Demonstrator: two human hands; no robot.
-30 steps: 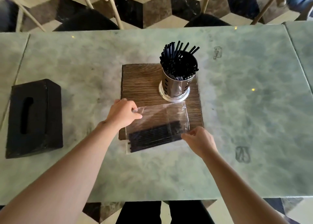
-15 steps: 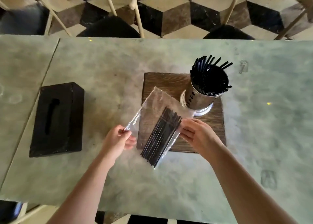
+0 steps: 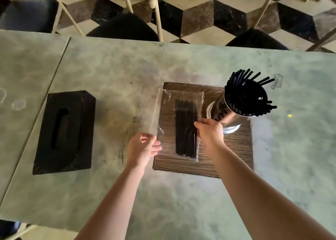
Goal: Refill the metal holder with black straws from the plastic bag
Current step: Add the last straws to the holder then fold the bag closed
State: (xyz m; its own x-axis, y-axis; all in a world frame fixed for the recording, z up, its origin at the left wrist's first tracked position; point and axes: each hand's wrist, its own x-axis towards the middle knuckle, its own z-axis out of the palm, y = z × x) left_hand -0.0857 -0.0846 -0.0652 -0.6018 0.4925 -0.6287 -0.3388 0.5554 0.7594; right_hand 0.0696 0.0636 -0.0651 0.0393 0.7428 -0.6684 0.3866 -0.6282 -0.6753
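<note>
I see a black slotted tissue box left on the marbled green table, nothing blocking. Left hand pinches the clear plastic bag edge; right hand grips the bagged black straws over the wooden board. Shiny metal holder, bristling with straws, stands just right.

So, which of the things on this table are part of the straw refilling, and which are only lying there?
Part of the job:
- plastic bag, held by left hand and right hand
- black straws inside the bag
- metal holder, already holding many straws

Only lying there:
- black box with a slot
- wooden board under the holder
- chairs behind the table
</note>
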